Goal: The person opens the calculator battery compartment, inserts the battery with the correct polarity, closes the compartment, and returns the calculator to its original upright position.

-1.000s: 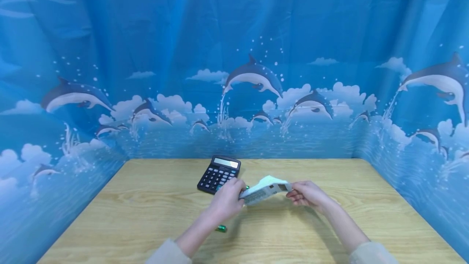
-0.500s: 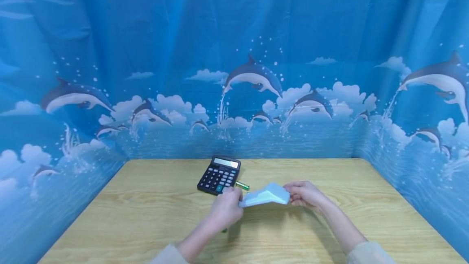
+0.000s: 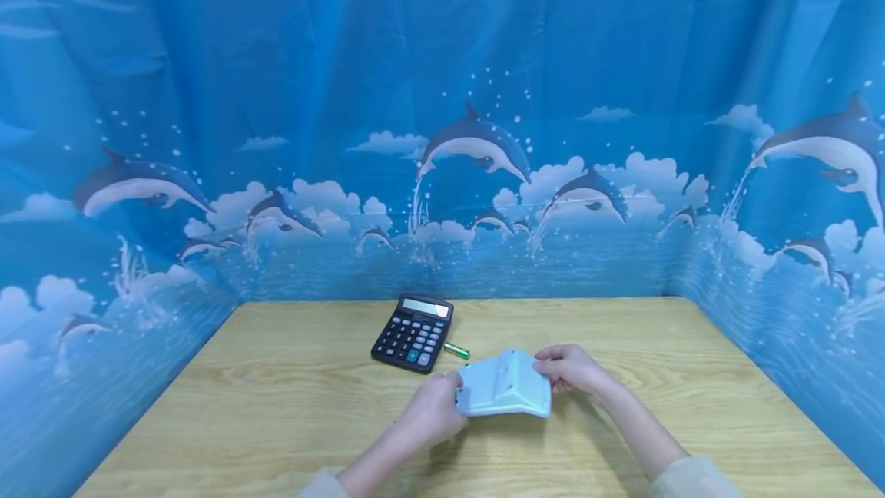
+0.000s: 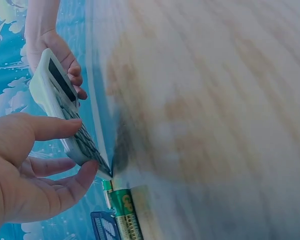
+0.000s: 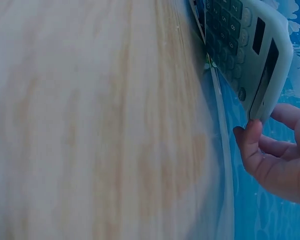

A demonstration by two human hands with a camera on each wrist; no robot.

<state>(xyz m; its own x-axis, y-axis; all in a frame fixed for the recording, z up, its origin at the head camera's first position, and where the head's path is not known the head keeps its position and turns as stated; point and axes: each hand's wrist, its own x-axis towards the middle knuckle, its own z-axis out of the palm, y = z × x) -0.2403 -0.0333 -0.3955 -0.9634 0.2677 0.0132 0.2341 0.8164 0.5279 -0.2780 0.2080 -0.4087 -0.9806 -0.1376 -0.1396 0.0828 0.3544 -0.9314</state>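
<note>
A pale mint calculator (image 3: 503, 386) is held just above the table, its back facing up in the head view. My left hand (image 3: 432, 406) grips its left edge between thumb and fingers. At the opposite edge, my right hand (image 3: 570, 369) pinches it between thumb and fingers. Its keys and display face down toward the tabletop, as the right wrist view shows. A green battery (image 3: 457, 350) lies beyond the held calculator. In the left wrist view a nearer green battery (image 4: 126, 215) is visible too; the head view hides it behind my left arm.
A black calculator (image 3: 412, 333) lies face up on the wooden table (image 3: 290, 398), left of and beyond the pale one. Blue dolphin-print curtains (image 3: 346, 98) enclose the table at the back and both sides.
The pale calculator has been turned over: its keyed face showed a second ago, now its back does. Both hands kept hold; the left moved slightly nearer. The nearer battery went out of sight in the head view.
</note>
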